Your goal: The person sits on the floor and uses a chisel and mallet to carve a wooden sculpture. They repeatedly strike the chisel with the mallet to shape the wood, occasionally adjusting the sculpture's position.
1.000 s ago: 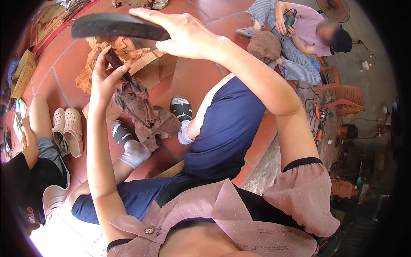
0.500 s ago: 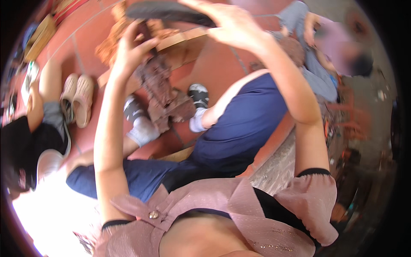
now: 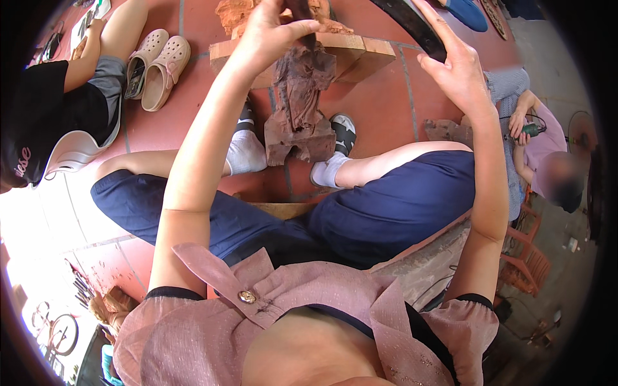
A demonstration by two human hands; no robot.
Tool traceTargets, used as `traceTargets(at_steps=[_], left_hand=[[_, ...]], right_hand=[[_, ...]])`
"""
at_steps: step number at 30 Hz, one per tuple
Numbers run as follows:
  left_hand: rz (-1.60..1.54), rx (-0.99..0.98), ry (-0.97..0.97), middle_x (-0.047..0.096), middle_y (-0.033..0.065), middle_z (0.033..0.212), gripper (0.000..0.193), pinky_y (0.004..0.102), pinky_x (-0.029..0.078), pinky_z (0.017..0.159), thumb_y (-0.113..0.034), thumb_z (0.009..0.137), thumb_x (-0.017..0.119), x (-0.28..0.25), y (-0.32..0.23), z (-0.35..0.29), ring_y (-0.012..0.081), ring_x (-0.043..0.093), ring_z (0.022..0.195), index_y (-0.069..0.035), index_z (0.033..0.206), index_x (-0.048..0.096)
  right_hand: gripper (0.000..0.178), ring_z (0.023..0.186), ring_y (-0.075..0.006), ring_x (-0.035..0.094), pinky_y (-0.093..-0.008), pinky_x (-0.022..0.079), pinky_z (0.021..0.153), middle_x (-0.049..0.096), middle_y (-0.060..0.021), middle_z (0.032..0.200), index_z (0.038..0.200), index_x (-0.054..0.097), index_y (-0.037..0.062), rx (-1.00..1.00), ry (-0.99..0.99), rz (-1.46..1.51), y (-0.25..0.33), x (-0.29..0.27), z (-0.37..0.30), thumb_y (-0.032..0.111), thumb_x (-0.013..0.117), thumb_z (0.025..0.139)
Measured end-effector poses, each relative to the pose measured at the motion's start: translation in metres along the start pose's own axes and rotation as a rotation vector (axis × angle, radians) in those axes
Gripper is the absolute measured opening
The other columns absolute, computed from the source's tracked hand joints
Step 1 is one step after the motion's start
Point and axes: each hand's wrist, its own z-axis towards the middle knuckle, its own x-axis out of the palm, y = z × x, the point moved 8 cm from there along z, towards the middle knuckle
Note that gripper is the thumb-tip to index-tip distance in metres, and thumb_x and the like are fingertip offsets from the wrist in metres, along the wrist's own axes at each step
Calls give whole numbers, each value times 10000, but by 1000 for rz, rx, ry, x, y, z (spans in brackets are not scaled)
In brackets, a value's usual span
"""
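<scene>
At the left, pale, rounded clogs sit on smooth reddish tiles. Rightward, the left hand closes its fingers round a dark, rounded handle, at the far end of a rough, folded brown wood carving between white-socked feet. Farther right, the right hand grips a smooth, black, curved bar between thumb and extended fingers.

At nine o'clock, a short row of pink letters stands on black cloth, maybe cap or shirt, beside the pale brim of a person's hat.
</scene>
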Motion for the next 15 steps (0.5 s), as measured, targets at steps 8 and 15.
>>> traceTargets(at_steps=[8, 15], left_hand=[[-59, -4, 135, 561, 28, 1096, 580, 302, 487, 854, 9, 799, 716, 20, 9, 6, 151, 563, 990, -78, 1322, 479], [153, 159, 116, 582, 59, 1127, 522, 326, 503, 851, 10, 789, 720, 22, -3, 0, 153, 584, 1005, -56, 1263, 513]], right_hand=[[771, 1163, -366, 594, -363, 486, 949, 563, -240, 1312, 1457, 405, 104, 41, -13, 13, 12, -4, 3, 7, 639, 729], [787, 1153, -345, 608, -362, 492, 931, 578, -240, 1292, 1462, 408, 114, -3, -185, 73, 22, -10, 4, 4, 652, 723]])
